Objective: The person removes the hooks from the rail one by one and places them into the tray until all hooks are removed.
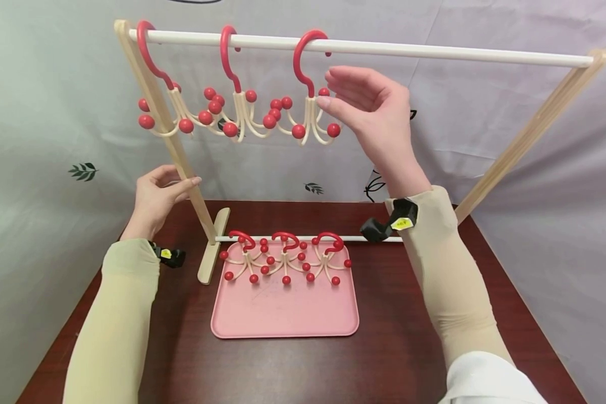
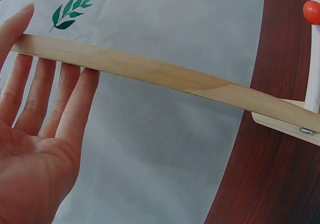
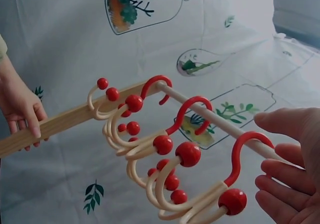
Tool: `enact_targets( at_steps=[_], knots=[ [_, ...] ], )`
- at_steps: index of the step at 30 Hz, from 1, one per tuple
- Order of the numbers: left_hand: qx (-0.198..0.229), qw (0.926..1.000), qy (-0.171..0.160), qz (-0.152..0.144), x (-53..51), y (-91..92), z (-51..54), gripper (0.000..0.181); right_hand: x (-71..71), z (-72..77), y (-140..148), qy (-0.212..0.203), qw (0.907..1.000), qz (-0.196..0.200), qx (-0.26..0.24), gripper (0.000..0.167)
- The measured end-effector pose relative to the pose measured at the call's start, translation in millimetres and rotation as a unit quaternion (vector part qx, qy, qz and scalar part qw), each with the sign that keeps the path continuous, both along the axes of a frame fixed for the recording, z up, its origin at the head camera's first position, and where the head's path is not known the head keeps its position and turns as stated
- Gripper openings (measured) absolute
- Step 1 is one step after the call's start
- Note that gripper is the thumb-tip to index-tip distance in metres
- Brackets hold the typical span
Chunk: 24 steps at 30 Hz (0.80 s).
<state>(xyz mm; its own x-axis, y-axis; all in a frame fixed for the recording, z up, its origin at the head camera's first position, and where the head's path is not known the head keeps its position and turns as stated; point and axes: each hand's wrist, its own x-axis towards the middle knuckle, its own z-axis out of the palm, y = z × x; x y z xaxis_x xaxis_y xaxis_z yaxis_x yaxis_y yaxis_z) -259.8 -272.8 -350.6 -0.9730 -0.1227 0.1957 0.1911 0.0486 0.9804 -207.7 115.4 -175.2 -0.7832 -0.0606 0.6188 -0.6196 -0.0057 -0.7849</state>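
Observation:
Three hangers with red hooks and ball-tipped cream arms, a left one (image 1: 177, 106), a middle one (image 1: 239, 106) and a right one (image 1: 310, 109), hang from a white rail (image 1: 434, 51). My right hand (image 1: 376, 106) is beside the right hanger, fingers relaxed and parted from the thumb, holding nothing; in the right wrist view a gap shows between thumb and fingers. My left hand (image 1: 159, 196) pinches the rack's left wooden post (image 2: 145, 72) between thumb and fingers. Three similar hangers (image 1: 285, 259) lie on a pink tray (image 1: 283, 317).
The rack's right wooden post (image 1: 525, 140) slants down behind my right arm. A lower white bar (image 1: 303, 238) crosses behind the tray, and a wooden foot (image 1: 213, 247) stands at left. All rests on a dark red-brown table (image 1: 384, 348) before a patterned pale cloth (image 1: 283, 179).

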Motion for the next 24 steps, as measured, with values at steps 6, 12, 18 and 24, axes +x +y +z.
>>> enact_targets(
  at_steps=[6,12,18,24],
  knots=[
    [-0.009,0.9999,-0.003,0.005,1.7,0.2,1.1,0.048,-3.9,7.4,-11.1,-0.006,0.9999,0.010,0.003,0.033],
    [-0.008,1.0000,-0.002,0.003,1.5,0.8,0.7,0.050,-7.7,12.4,-20.6,-0.015,0.9997,0.005,0.021,0.037],
    [-0.002,1.0000,0.002,0.000,0.6,0.5,-0.4,0.052,-15.9,10.3,-23.9,-0.037,0.9983,-0.009,0.044,0.043],
    [0.000,1.0000,0.005,-0.001,-0.7,-0.3,-0.5,0.044,-23.5,6.2,-23.0,-0.038,0.9976,-0.018,0.055,0.045]
  ],
)
